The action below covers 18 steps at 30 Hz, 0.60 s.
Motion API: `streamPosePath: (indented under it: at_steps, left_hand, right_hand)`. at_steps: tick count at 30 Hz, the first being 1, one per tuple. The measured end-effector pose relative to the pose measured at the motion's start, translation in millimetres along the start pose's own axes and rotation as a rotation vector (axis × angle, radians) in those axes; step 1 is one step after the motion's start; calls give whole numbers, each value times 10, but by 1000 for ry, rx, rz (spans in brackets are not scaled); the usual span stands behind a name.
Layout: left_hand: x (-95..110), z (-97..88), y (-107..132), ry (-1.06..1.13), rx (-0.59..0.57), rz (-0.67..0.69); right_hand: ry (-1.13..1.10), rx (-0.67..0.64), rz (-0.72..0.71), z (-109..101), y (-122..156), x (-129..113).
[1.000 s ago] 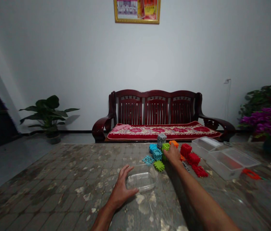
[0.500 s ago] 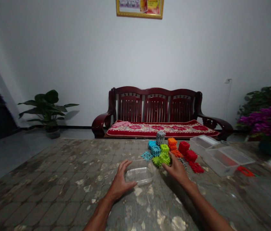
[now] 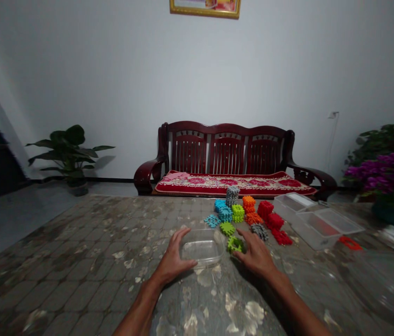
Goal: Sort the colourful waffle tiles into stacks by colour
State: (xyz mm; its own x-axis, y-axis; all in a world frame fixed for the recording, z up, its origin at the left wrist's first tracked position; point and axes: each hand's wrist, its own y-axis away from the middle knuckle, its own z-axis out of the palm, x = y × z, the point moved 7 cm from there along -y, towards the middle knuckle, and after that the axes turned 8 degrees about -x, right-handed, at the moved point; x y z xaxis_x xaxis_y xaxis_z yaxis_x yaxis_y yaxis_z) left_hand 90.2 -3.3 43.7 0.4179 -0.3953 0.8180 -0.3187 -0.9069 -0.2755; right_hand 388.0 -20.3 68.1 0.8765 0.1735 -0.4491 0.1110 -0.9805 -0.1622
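My left hand (image 3: 172, 258) rests on the near left corner of a small clear plastic container (image 3: 202, 247), fingers wrapped along its side. My right hand (image 3: 257, 254) lies just right of the container, its fingers and thumb pinching a green toothed plastic piece (image 3: 235, 243) on the table. Behind them stand stacks of the same pieces: blue (image 3: 223, 212), grey (image 3: 232, 195), green (image 3: 238, 213), orange (image 3: 249, 205) and red (image 3: 270, 215). One loose green piece (image 3: 227, 228) lies between the stacks and the container.
Two clear lidded boxes (image 3: 317, 224) sit to the right of the stacks, with a red piece (image 3: 349, 242) beside them. The patterned table (image 3: 78, 252) stretches left. A wooden bench (image 3: 230, 163), a potted plant (image 3: 69, 156) and purple flowers (image 3: 389, 179) stand beyond.
My right hand has drawn back from the stacks toward me, bringing a green piece down beside the container. My left hand has stayed on the container.
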Motion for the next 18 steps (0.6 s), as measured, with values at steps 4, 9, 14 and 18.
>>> streamPosePath:
  at_steps: [4, 9, 14, 18]
  left_hand:
    - [33, 3, 9, -43, -3, -12]
    - [17, 2, 8, -48, -10, 1]
    - [25, 27, 8, -29, -20, -6]
    - [71, 63, 9, -14, -43, -2]
  right_hand:
    - [71, 2, -2, -9, 6, -78]
    - [54, 9, 37, 2, -2, 0]
    - [-91, 94, 34, -129, -18, 3]
    - [-257, 20, -119, -162, -73, -324]
